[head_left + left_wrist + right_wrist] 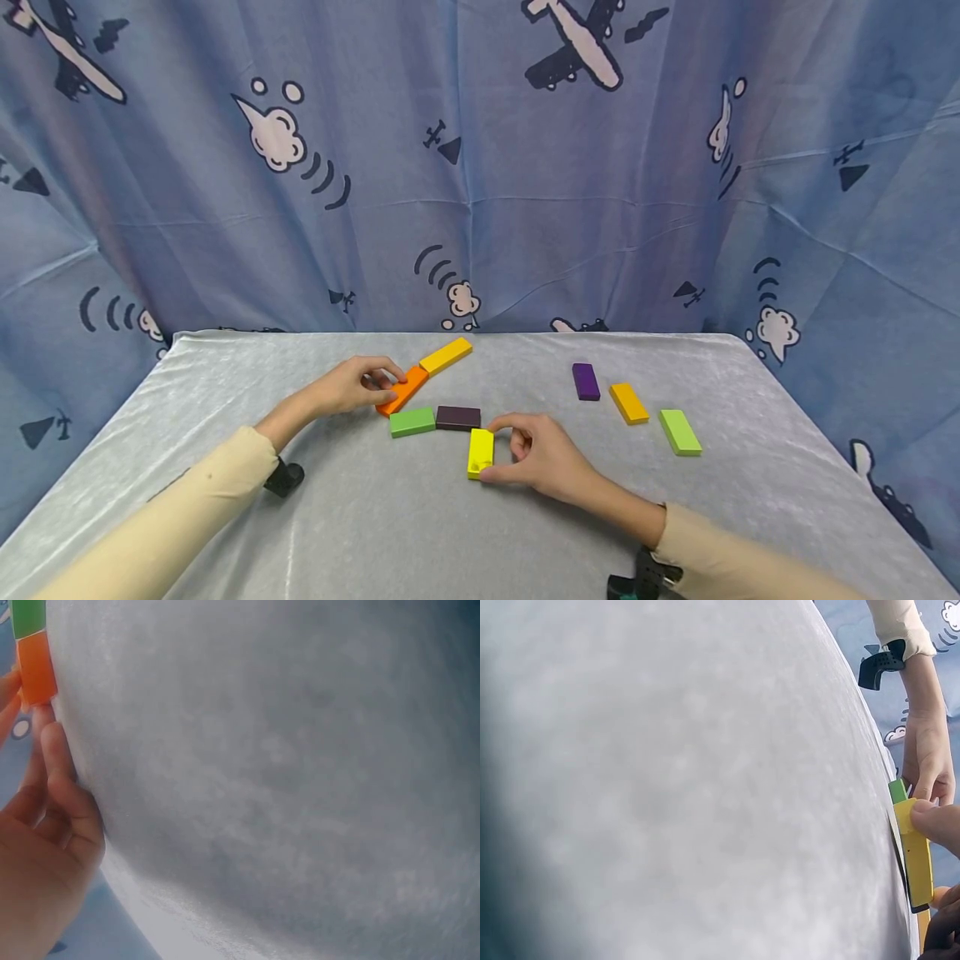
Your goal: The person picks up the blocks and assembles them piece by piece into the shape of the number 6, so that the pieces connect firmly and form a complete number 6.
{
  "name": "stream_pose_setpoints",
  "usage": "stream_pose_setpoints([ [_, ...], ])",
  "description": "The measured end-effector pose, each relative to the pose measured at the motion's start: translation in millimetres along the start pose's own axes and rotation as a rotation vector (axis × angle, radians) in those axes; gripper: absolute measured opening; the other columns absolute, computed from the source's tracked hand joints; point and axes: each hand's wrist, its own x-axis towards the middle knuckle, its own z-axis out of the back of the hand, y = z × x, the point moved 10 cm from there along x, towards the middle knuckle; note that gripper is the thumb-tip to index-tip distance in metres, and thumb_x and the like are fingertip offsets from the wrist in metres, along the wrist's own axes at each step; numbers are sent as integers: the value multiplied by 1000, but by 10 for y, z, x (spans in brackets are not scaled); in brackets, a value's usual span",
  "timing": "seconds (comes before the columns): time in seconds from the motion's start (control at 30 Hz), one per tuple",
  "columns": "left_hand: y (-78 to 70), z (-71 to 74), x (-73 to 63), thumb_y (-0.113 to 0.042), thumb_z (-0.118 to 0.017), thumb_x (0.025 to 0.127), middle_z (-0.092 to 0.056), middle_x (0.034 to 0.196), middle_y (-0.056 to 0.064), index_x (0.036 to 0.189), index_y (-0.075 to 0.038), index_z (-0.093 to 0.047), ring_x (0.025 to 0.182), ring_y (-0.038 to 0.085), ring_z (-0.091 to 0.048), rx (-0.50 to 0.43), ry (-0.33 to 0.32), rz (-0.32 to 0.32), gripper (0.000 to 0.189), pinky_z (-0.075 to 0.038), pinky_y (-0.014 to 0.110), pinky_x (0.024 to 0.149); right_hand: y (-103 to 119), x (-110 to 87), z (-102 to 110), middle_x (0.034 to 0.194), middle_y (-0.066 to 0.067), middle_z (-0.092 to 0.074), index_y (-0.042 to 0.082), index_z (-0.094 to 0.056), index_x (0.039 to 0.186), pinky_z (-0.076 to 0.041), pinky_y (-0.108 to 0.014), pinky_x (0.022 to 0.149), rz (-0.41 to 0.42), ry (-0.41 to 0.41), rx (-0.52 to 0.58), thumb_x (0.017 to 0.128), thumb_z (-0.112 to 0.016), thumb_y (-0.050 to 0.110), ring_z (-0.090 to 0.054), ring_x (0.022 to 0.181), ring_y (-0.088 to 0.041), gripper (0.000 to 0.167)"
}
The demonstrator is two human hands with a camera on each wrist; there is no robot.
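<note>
Your left hand (351, 385) pinches and partly hides 1 orange block (412, 386), slanting away rightward; your right hand (546, 458) pinches 1 yellow block (480, 452), its length pointing away.

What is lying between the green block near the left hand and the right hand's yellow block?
A dark block lies between the green block and yellow block, in the head view.

Pale yellow sleeves (168, 517) clothe both arms, with black devices (284, 478) near the wrists.
</note>
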Motion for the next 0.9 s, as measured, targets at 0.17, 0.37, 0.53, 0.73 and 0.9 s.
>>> stream_pose_setpoints([
  [0.17,-3,2,1,-5,-71,96,-70,102,8,119,-4,-70,88,23,-66,3,-3,-15,23,-53,36,75,-1,11,-8,59,9,-40,8,-73,114,-32,-25,56,-7,-7,-21,73,-94,27,-36,55,-6,50],
  [0.37,0,6,1,-5,-71,96,-70,103,9,119,-4,-70,90,23,-66,4,-6,-15,23,-54,36,76,0,24,-13,59,9,-40,9,-72,111,-32,-24,55,-17,-9,-56,72,-95,28,-37,54,-6,49],
  [0.53,-19,9,-1,-4,-71,96,-70,104,9,118,-3,-70,91,24,-66,4,-7,-19,23,-54,36,77,4,27,-11,59,8,-41,9,-72,111,-32,-24,53,-38,-7,-63,71,-96,27,-37,54,-7,50],
  [0.73,-9,3,4,-4,-71,96,-69,103,9,119,-4,-70,90,24,-66,1,-4,-12,23,-54,36,76,20,29,-9,59,7,-43,7,-72,111,-31,-24,52,-38,-10,-57,70,-96,26,-37,54,-7,51],
  [0.9,5,-3,3,-4,-71,96,-69,102,9,118,-4,-70,88,24,-66,-10,-3,0,23,-53,35,73,19,27,-9,59,7,-43,6,-71,111,-31,-23,51,-35,-8,-51,70,-96,26,-38,54,-7,52],
])
